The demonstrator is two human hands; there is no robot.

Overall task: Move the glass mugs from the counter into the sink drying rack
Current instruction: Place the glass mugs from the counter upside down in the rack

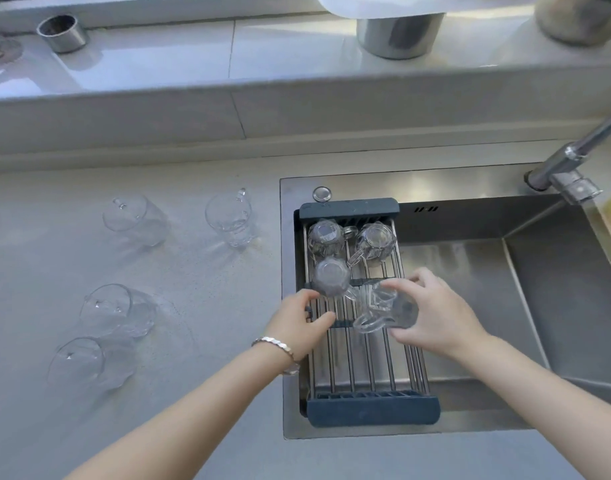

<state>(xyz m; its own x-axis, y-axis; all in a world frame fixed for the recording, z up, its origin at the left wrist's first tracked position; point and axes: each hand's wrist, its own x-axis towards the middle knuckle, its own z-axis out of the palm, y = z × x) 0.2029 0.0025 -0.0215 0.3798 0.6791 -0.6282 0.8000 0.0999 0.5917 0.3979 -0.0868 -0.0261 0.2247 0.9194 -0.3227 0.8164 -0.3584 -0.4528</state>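
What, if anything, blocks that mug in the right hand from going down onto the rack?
Nothing visible does. The right hand holds the mug over bare rods of the drying rack; three mugs sit farther back, and the left hand is beside it.

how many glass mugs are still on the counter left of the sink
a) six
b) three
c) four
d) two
c) four: two mugs at the back of the counter and two nearer ones; three more sit upside down on the rack, and the right hand holds another over it.
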